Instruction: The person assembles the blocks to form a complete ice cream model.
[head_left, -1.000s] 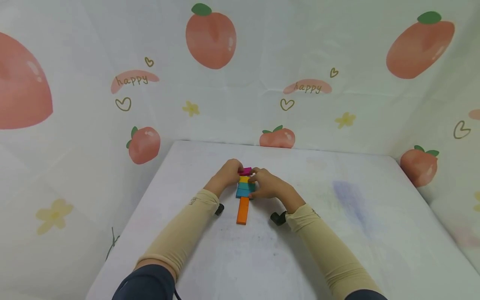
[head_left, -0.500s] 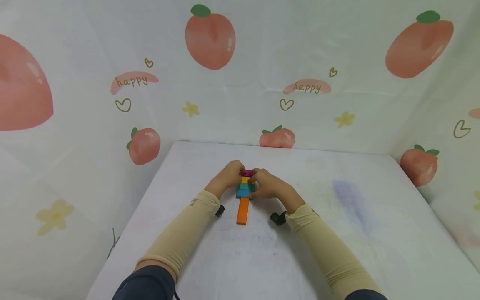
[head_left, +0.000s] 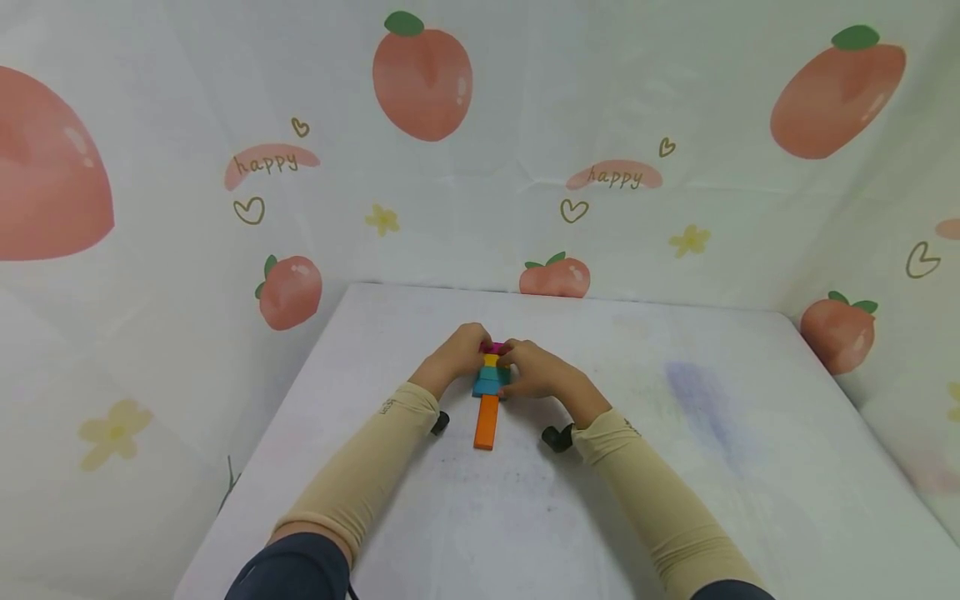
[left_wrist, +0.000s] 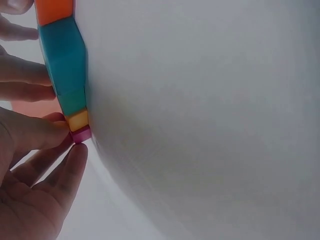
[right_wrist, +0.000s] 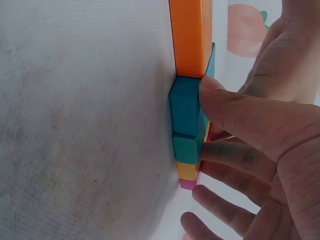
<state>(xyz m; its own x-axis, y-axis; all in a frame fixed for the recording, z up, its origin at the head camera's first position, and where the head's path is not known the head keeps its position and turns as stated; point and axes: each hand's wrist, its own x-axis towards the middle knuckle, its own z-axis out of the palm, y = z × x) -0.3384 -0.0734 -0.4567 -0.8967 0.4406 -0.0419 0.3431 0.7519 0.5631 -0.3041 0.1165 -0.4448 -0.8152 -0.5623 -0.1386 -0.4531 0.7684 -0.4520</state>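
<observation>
A row of coloured blocks lies on the table, running away from me. Nearest is the long orange block (head_left: 486, 423), then a blue block (right_wrist: 185, 106), a smaller teal block (right_wrist: 185, 149), a yellow block (left_wrist: 78, 120) and a magenta block (left_wrist: 82, 134) at the far end. My left hand (head_left: 459, 355) pinches the magenta block between thumb and finger, close against the yellow one. With its thumb at the upper edge of the blue block, my right hand (head_left: 538, 369) rests its outstretched fingers along the row's right side. In the head view both hands partly cover the far blocks.
The white table (head_left: 525, 525) has faint purple stains at right. Behind and beside it hangs a white cloth (head_left: 495, 200) printed with peaches and "happy". Black wrist cameras show under the left wrist (head_left: 440, 422) and the right wrist (head_left: 557, 437).
The magenta block, a little tilted before, has moved slightly toward me and sits straighter against the yellow block. My left hand shifted with it; the right hand has barely moved.
</observation>
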